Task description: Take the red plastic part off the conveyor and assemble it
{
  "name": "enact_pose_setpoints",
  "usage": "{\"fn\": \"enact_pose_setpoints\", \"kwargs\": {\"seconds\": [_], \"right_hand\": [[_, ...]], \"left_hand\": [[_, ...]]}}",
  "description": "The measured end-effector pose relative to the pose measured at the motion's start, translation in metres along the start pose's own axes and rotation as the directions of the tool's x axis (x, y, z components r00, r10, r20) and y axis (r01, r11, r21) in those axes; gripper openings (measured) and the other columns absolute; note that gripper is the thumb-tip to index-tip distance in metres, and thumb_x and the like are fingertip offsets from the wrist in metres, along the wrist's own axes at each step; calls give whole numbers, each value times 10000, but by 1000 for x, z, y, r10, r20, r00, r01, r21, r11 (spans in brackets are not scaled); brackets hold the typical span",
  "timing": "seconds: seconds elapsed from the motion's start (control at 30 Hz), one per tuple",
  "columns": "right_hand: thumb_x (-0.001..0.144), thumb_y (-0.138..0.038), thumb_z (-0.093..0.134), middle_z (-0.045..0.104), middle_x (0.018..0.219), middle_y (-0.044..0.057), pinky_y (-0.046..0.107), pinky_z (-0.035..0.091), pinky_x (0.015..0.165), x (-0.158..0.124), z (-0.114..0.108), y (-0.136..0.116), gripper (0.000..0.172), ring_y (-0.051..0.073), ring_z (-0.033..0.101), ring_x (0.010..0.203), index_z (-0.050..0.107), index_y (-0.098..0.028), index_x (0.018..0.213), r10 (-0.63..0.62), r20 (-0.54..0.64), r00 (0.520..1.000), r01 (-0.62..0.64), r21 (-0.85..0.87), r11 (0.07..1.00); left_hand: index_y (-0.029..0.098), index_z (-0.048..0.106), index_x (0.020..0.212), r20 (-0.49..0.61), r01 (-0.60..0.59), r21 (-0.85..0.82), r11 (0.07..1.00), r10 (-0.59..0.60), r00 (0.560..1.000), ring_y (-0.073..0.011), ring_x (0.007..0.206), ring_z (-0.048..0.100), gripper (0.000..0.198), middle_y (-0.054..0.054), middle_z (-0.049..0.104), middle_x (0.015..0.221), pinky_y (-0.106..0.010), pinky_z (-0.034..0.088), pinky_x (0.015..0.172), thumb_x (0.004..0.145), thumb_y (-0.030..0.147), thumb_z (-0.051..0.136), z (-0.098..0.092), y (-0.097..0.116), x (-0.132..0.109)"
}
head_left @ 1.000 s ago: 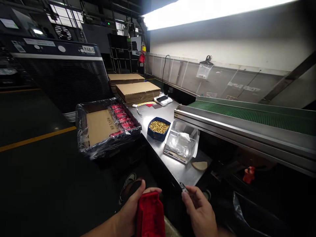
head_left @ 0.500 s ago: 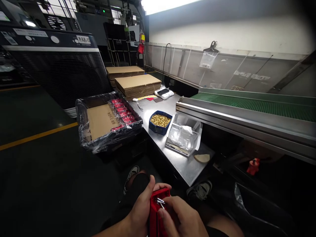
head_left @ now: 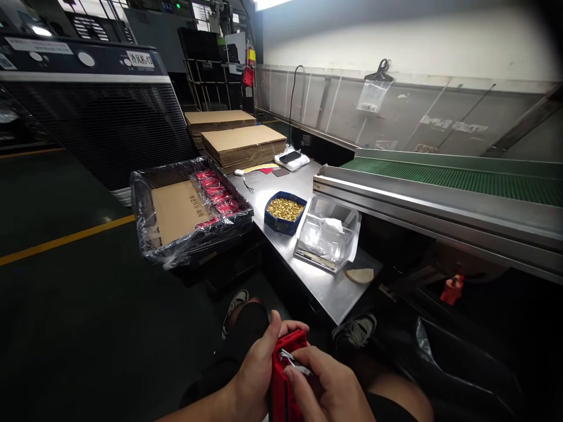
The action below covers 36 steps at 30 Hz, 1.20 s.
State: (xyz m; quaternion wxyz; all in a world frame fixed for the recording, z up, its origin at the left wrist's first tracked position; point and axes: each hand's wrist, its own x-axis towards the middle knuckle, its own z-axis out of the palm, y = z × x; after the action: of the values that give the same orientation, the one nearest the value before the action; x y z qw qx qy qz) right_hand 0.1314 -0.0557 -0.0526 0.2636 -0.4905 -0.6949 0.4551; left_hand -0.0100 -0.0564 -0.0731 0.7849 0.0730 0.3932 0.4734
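At the bottom of the view, over my lap, my left hand (head_left: 251,375) grips a red plastic case (head_left: 284,381) from its left side. My right hand (head_left: 328,390) is pressed against the case's right side, and its fingertips pinch a small silver metal piece (head_left: 292,361) at the case's upper end. The lower part of the case is cut off by the frame edge.
A steel table (head_left: 328,290) carries a blue tray of small gold parts (head_left: 285,209), a clear plastic bin (head_left: 328,237), flat cardboard stacks (head_left: 244,143) and a phone (head_left: 290,157). A plastic-lined crate (head_left: 189,205) holds red cases. A green conveyor (head_left: 444,179) runs at right.
My right hand came in from the right with the small metal piece and now holds it against the red case. The view has tilted down slightly.
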Motion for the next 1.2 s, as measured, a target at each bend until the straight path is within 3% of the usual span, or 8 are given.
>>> {"fn": "enact_pose_setpoints", "kwargs": {"seconds": [0.13, 0.23, 0.4, 0.53, 0.87, 1.03, 1.2], "right_hand": [[953, -398, 554, 731, 787, -16, 200, 514, 606, 2, -12, 2, 193, 121, 681, 658, 701, -275, 937, -74, 68, 995, 75, -12, 997], [962, -372, 563, 742, 834, -5, 188, 555, 632, 2, -19, 3, 165, 123, 705, 700, 695, -280, 997, -125, -8, 992, 125, -48, 991], [963, -295, 575, 721, 888, -10, 180, 583, 641, 4, -22, 3, 168, 114, 718, 744, 642, -301, 1117, -324, 16, 946, 318, -239, 917], [966, -279, 565, 699, 892, 0, 165, 570, 600, 7, -22, 2, 189, 106, 713, 721, 616, -294, 1148, -401, 35, 916, 391, -312, 866], [979, -283, 539, 703, 879, 11, 153, 558, 589, 6, -25, 2, 162, 103, 701, 701, 632, -286, 1112, -405, 60, 912, 397, -372, 839], [994, -264, 523, 706, 866, -9, 140, 547, 609, 8, -28, 0, 202, 85, 694, 695, 623, -302, 1165, -398, 101, 912, 409, -306, 860], [988, -276, 540, 655, 787, -11, 182, 523, 534, 4, -34, 5, 150, 99, 650, 620, 639, -282, 1101, -395, 31, 918, 381, -343, 859]], "left_hand": [[110, 669, 1069, -45, 19, -24, 1000, -20, 999, -194, 810, 626, 660, -98, 646, 868, -290, 484, 790, 981, 686, 360, 5, 1, -2], [106, 672, 1048, -49, 83, -52, 995, -86, 995, -204, 787, 629, 695, -103, 644, 841, -304, 488, 777, 975, 706, 329, 9, 3, -5], [105, 683, 1008, -44, 128, -140, 982, -136, 990, -194, 765, 631, 670, -97, 647, 832, -290, 497, 765, 969, 700, 375, 15, 7, -8], [96, 691, 999, -43, 169, -191, 967, -180, 983, -188, 753, 636, 670, -100, 650, 825, -277, 508, 756, 971, 691, 385, 17, 9, -7], [98, 697, 973, -71, 222, -127, 967, -232, 970, -162, 668, 624, 691, -93, 654, 792, -248, 504, 667, 978, 696, 349, 16, 5, -5], [110, 705, 966, -93, 176, -54, 983, -181, 979, -139, 607, 596, 634, -69, 654, 767, -225, 484, 617, 977, 670, 408, 15, 3, -6], [100, 712, 960, -89, 150, -55, 987, -154, 984, -165, 705, 651, 647, -105, 695, 821, -234, 513, 697, 978, 671, 406, 12, 3, -6]]}}
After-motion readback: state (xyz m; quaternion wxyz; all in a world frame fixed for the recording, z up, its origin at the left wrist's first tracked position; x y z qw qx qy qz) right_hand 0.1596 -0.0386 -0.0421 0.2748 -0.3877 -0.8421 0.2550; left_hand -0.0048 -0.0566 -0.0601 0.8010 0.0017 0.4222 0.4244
